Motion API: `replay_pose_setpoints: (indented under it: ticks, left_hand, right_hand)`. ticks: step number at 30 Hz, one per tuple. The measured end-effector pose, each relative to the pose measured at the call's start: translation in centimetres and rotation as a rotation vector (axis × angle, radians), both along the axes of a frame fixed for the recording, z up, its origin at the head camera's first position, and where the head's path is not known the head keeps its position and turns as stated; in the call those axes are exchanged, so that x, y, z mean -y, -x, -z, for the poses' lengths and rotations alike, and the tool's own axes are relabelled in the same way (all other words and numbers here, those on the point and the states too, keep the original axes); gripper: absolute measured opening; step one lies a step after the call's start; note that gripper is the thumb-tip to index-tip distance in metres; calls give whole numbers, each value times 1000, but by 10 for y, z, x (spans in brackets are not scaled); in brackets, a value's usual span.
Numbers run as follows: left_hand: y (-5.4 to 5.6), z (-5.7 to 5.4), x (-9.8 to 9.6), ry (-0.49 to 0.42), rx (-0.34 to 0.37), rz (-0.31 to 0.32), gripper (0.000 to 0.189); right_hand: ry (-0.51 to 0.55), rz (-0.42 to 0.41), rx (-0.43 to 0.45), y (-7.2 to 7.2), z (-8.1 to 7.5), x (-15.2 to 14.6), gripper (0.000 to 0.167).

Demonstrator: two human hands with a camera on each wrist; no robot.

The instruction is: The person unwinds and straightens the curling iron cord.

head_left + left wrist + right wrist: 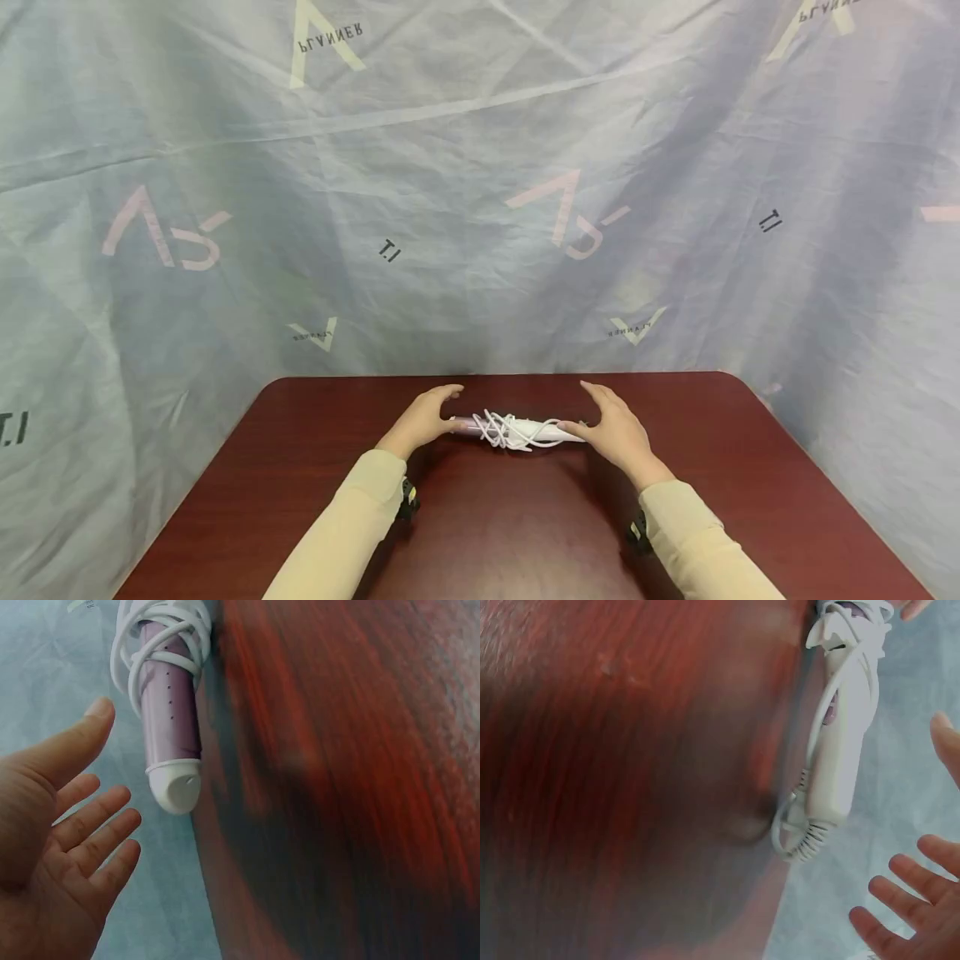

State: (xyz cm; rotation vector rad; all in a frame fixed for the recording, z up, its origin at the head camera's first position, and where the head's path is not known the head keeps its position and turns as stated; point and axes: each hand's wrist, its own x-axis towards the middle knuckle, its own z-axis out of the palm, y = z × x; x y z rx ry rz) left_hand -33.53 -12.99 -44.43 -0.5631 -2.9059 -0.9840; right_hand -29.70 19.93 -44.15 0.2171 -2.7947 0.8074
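A curling iron [522, 431] lies crosswise over the far part of the table, its white cord [491, 427] wound round the middle. Its purple barrel [171, 712] ends in a white tip on the left. The white handle [840, 761] points right, where the cord leaves through a ribbed sleeve [814, 841]. My left hand [422, 418] is spread beside the barrel tip, thumb and fingers apart, with a gap showing in the left wrist view. At the handle end my right hand [621, 432] is likewise spread, holding nothing; its thumb overlaps the handle in the head view.
The dark red wooden table [487, 525] has rounded far corners. Behind and beside it hangs a grey printed cloth [450, 192]. A small black device [408, 498] sits at the left wrist, and another [639, 532] at the right wrist.
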Motion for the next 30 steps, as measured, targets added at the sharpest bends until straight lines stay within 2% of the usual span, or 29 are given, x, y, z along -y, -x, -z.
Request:
replay_pose_setpoints:
  ticks: [4,12,21,26,30]
  left_hand:
    - [0,6,-4,-32,-21,3,57]
    - [-1,16,-7,-77,-21,19,43]
    - [3,24,-10,-72,15,36,27]
    - [5,30,-12,-32,-11,61,26]
    - [8,32,-15,-24,-5,67,26]
  right_hand:
    - [20,13,-42,-1,6,2,84]
    - [74,18,-13,-4,19,5,81]
    - [177,-27,-41,2,31,7,55]
    - [185,-28,-46,4,33,8,39]
    - [199,-56,-116,5,32,9,29]
